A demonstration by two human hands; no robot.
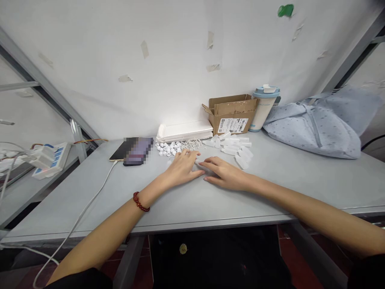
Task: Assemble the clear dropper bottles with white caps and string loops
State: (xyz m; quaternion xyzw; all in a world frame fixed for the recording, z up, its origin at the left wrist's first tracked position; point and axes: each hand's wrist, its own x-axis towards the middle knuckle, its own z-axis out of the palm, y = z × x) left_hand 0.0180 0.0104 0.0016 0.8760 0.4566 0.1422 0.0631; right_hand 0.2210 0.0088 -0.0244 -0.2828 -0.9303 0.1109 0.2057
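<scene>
My left hand (184, 167), with a red bead bracelet (140, 202) at the wrist, reaches over the grey table, thumb and index finger apart. Facing it from the right is my right hand (224, 173), its fingers stretched and the thumb separate. A small white piece (197, 161) shows between the two hands at the fingertips; too little of it is visible to name it. Just beyond my left hand lie a pile of small white caps (168, 149) and a tangle of thin white strips (192, 143). Several translucent plastic bottles (237, 146) lie beyond my right hand.
A stack of white flat trays (186, 130) stands against the wall beside an open cardboard box (230, 114). Farther right are a tumbler (263, 110) and a pale blue cloth bag (313, 124). A phone (136, 151), white cable (90, 202) and power strip (52, 160) are left.
</scene>
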